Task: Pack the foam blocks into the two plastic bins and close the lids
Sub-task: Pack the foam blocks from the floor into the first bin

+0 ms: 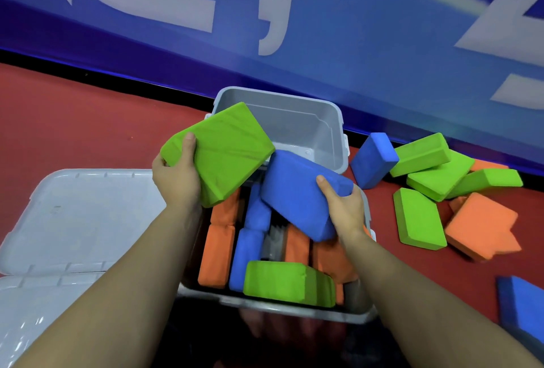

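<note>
Near bin (362, 316) partly filled. Left hand (173, 173) grips green block (219, 151), right hand (343, 208) grips blue block (297, 195) above it. Far bin (329, 129) bare, loose blocks (441, 185) on floor, lids (88, 214) off.

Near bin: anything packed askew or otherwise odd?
Yes. In the near grey plastic bin, the orange and blue foam blocks stand on edge in rows, but one green foam block lies flat across their tops at the front, proud of the rim.
</note>
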Tool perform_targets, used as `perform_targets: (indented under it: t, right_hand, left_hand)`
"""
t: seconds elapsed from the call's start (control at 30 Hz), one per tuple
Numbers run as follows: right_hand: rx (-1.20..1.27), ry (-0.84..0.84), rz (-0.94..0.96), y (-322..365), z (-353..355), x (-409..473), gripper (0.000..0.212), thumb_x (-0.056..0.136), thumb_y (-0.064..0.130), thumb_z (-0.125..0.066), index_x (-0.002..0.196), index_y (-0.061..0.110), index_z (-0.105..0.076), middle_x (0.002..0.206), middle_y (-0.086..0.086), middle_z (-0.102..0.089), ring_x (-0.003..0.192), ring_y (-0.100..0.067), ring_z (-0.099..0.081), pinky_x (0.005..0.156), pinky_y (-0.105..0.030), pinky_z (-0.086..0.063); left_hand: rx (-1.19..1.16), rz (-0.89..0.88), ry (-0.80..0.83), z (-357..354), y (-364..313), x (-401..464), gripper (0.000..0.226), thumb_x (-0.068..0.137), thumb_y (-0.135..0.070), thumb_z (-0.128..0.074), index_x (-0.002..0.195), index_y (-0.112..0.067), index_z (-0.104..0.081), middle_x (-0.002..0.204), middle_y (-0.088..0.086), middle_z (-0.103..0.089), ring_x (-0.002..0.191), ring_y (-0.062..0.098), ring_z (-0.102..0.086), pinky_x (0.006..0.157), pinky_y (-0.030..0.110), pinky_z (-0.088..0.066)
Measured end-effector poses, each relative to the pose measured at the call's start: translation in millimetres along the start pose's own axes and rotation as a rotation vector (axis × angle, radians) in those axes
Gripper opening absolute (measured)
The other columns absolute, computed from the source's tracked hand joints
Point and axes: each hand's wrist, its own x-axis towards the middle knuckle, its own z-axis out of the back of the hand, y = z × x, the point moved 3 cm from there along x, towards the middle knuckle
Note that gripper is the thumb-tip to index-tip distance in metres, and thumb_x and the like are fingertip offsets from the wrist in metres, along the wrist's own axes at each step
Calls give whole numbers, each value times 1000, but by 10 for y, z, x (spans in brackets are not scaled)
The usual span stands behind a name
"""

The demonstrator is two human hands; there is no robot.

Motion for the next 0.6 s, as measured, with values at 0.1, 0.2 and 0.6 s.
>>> perform_targets:
  t: [0.1,0.2,0.6]
  right_hand:
    - [-227,-64,1,111,127,-51,78,65,77,-75,113,19,-56,114,0,-67,109,-26,-63,91,-37,-50]
    - [-348,-64,-84,92,131,-55,110,64,88,-65,137,8,-49,134,-10,-61,123,-33,-58,102,-42,-47]
    - [-405,311,-262,-188,-648,155,120,73,66,-78,153,-5,-22,157,-14,-39,139,-29,-46,112,-38,-39]
  left_hand:
    - [34,-24,7,29,-9,-12,65,77,-53,-82,126,-16,-62,109,-8,-70,100,8,-69,85,27,-57]
    - [87,-52,25,14,8,1,66,75,-55,-82,124,-16,-62,111,-7,-71,102,10,-69,89,29,-57]
    - [184,-121,56,-83,85,93,82,67,-65,-82,131,-19,-60,117,-7,-69,107,12,-67,99,40,-54]
